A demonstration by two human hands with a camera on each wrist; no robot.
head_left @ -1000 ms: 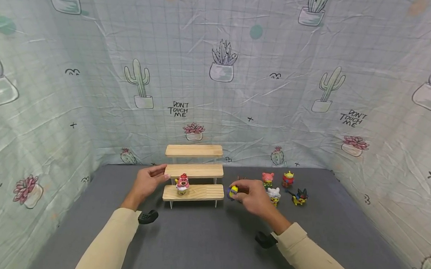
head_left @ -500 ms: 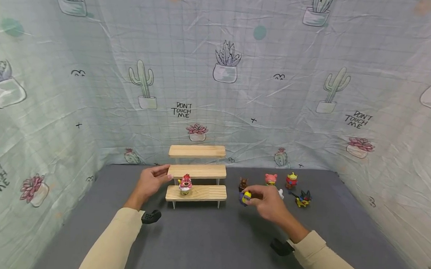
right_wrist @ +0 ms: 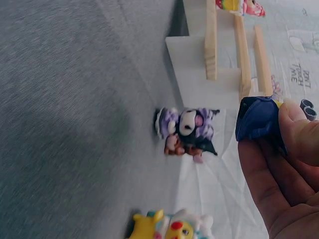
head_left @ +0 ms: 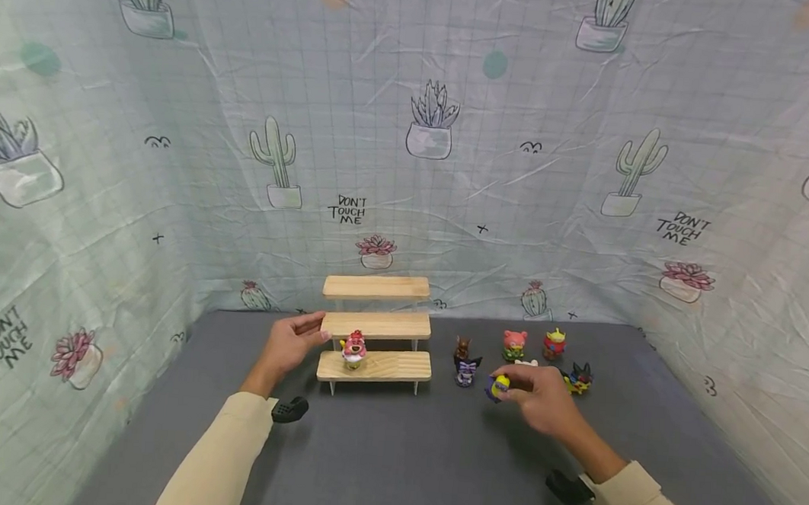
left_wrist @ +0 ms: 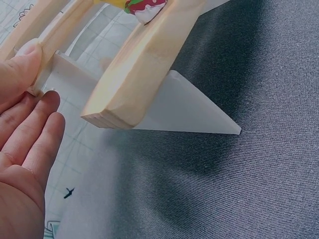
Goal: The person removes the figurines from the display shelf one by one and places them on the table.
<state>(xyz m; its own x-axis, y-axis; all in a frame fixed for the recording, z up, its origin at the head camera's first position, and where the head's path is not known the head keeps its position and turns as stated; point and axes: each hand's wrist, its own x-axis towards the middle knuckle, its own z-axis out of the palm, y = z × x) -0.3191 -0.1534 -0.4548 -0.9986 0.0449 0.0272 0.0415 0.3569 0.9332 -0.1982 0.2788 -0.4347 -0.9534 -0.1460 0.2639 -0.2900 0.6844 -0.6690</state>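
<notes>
My left hand (head_left: 291, 346) holds the left end of the middle shelf on a three-tier wooden display stand (head_left: 402, 365), thumb in front. In the left wrist view the thumb (left_wrist: 27, 64) lies against the shelf end and the other fingers are fairly straight. A pink bear figurine (head_left: 353, 350) stands on the bottom shelf, toward its left. My right hand (head_left: 546, 399) pinches a small figurine (head_left: 499, 384) with a yellow head and blue body, right of the stand; the right wrist view shows its blue side (right_wrist: 259, 119) between thumb and fingers, raised off the table.
Between stand and right hand are a purple-and-black figurine (head_left: 465, 372) and a brown one (head_left: 463, 347) behind it. Farther right stand a pink figurine (head_left: 513, 345), a red one (head_left: 554, 343) and a yellow-and-black one (head_left: 580, 378). A white-topped figurine (head_left: 526, 363) is mostly hidden by my hand.
My right hand has moved right, away from the stand, with the yellow-and-blue figurine, uncovering the brown and purple-and-black figurines. My left hand stays at the stand. The head view has shifted slightly.
</notes>
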